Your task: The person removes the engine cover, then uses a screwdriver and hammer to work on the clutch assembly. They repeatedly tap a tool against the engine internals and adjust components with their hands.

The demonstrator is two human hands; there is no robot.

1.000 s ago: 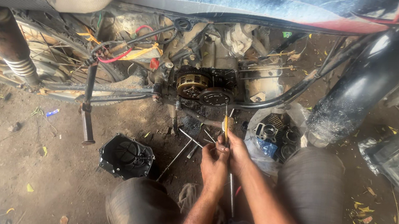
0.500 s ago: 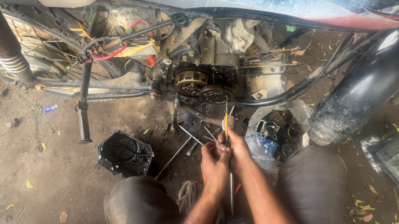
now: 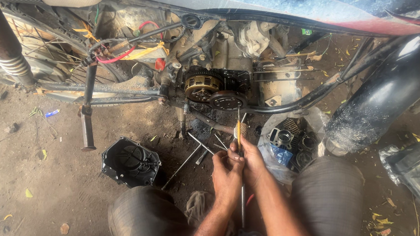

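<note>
— Head view: what do the hands hold?
— The left hand and right hand meet near the middle, each grip closed on a yellow-handled screwdriver pointing far, towards the open clutch of the motorcycle engine.
— And around them?
— A black engine cover lies on the dirt floor to the left; a plastic bag of parts sits right

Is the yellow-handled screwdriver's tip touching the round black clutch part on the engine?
Cannot tell. In the head view the screwdriver, held by both hands, left and right, points up at the clutch part, but the thin tip blurs against it.
</note>
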